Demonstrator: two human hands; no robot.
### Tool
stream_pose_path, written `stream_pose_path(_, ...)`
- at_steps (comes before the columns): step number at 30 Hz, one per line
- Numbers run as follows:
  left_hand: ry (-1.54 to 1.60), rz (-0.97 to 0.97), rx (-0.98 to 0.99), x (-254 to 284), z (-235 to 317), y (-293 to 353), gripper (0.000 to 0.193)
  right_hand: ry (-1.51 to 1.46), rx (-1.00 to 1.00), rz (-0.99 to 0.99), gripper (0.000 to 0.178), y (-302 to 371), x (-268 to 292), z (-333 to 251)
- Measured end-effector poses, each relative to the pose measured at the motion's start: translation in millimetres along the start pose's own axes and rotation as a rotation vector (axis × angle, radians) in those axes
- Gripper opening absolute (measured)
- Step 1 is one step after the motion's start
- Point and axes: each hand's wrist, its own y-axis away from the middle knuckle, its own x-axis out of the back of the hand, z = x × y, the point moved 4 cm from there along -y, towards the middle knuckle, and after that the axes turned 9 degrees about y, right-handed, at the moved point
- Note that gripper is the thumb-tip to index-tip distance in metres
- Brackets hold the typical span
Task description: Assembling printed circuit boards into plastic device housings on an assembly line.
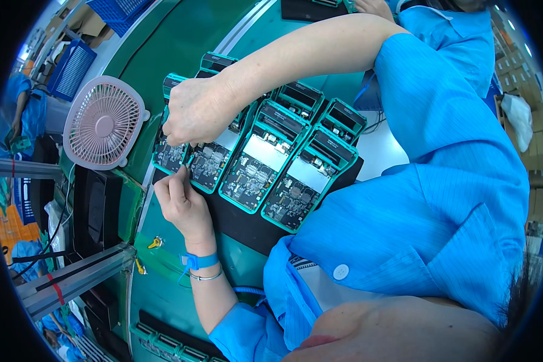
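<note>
Several teal-framed device housings with exposed circuit boards (247, 181) lie side by side on a black mat (241, 232). My right hand (199, 111), reaching across from above, is closed over the leftmost housings and covers part of them. What its curled fingers hold, if anything, is hidden. Just below, my left hand (184, 202) is closed with its fingertips pinched at the lower part of the leftmost boards (168, 155). Whatever is in that pinch is too small to make out. A blue wrist strap (199, 261) circles my left wrist.
A pink fan (104, 122) stands left of the housings. Yellow-handled fittings (155, 242) sit by the green table's edge, near a metal rail (78, 280). More teal housings (169, 344) are at the bottom. A co-worker's hand (374, 8) shows at the top.
</note>
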Motion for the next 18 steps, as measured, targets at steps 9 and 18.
stream_pose_path(9, -0.01, 0.0, -0.015, -1.6, -3.2, 1.7, 0.02, -0.042, -0.039, -0.039, 0.025, -2.3, -0.3, 2.2)
stream_pose_path(18, -0.017, -0.002, -0.028, -2.1, -2.5, 0.9, 0.02, -0.085, -0.085, -0.058, 0.023, -2.7, 1.8, 4.0)
